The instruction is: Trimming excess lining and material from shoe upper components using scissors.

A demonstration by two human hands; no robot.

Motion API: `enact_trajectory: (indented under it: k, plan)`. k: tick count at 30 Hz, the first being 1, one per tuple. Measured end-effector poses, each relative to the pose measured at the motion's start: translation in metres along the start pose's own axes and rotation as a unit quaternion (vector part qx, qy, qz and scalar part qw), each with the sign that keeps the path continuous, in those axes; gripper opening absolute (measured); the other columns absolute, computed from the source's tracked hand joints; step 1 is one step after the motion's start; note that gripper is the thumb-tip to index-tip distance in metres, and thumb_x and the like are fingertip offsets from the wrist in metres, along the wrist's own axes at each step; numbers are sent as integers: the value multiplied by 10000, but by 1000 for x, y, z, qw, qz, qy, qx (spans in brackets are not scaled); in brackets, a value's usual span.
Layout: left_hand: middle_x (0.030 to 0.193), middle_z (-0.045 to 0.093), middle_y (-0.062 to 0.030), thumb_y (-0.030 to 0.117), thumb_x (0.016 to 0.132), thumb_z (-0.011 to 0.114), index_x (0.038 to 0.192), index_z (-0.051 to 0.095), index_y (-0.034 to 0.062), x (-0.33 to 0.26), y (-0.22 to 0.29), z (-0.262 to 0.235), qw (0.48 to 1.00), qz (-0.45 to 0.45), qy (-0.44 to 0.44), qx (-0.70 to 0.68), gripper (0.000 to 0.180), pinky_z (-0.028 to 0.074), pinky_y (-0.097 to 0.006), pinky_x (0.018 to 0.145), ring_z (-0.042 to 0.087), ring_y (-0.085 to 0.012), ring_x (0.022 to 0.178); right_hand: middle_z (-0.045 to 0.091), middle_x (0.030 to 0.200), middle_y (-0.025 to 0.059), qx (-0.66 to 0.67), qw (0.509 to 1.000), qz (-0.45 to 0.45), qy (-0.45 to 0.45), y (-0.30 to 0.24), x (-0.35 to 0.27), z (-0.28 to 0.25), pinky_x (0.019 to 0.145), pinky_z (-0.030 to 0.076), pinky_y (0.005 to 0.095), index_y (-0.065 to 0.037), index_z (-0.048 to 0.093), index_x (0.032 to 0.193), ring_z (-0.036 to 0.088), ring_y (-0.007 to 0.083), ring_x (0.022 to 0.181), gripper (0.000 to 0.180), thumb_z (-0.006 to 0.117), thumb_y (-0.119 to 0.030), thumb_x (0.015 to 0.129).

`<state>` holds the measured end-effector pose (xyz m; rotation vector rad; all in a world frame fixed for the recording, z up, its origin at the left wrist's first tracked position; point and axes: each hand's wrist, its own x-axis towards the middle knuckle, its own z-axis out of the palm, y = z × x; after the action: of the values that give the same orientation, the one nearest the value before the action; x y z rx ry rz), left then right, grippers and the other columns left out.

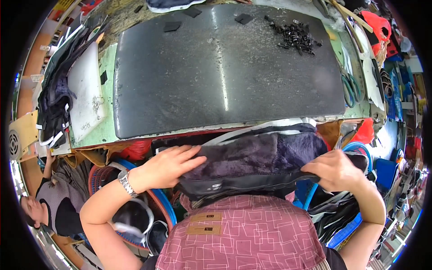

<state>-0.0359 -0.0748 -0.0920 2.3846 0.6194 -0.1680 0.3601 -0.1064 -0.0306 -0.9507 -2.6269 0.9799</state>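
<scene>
So in the head view your left hand (168,165) is resting slightly spread fingers on the left end of that long, plush dark purple piece (252,155), while your right hand (335,171) is pinching its black edge with curled fingers, and it's sitting between your pink line-patterned apron (252,229) and the flat, scuffed black board (175,81)

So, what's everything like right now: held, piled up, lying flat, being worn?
Fur: spread between both hands, furry side showing
Left hand: fingers spread over the fur's end
Right hand: pinching the fur's edge
Watch: worn on the left wrist
Mat: flat
Black bits: heaped on the mat
Scissors: lying down; can't tell if open
</scene>
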Motion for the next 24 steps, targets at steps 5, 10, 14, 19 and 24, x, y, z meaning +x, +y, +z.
enact_trajectory:
  k: [5, 10, 14, 19, 24]
  plan:
    - [927, 631, -102, 143, 630, 624, 825, 598, 48, -27, 24, -72, 969, -13, 247, 14, 218, 456, -379, 767, 603, -279, 861, 607, 690, 39, -183, 969, -42, 159, -51, 40, -76, 460, 429, 273, -62, 622, 818, 572, 183, 515, 273, 618, -213, 591]
    - [1111, 546, -175, 77, 641, 694, 973, 655, 129, -56, 78, -135, 739, -156, 469, 457, 338, 415, -386, 926, 439, -334, 1144, 593, 869, 59, -435, 819, -274, 255, -48, 83, -52, 557, 418, 254, -64, 598, 873, 585, 178, 736, 318, 589, -255, 619]
    - [1261, 461, -172, 65, 721, 590, 1073, 590, 4, 29, 67, -138, 915, -48, 349, 196, 358, 317, -493, 976, 421, -382, 1160, 593, 877, 75, -465, 792, -321, 232, 4, 130, 17, 632, 473, 293, -65, 606, 905, 574, 196, 788, 271, 572, -231, 693]
    - [1390, 268, -221, 120, 731, 590, 1161, 536, 63, 130, 20, -72, 945, 11, 274, 177, 437, 278, -537, 963, 344, -404, 1215, 589, 764, 69, -206, 922, -273, 183, 3, 124, 34, 578, 469, 282, -40, 602, 825, 586, 167, 682, 247, 624, -255, 705]
    - [1177, 422, -185, 103, 624, 725, 1266, 402, 51, 157, 23, -70, 958, -45, 263, 104, 720, 359, -421, 883, 437, -331, 1037, 549, 732, 71, -167, 904, 70, 388, 100, 115, -18, 565, 465, 336, -74, 589, 818, 573, 231, 655, 93, 625, -120, 745]
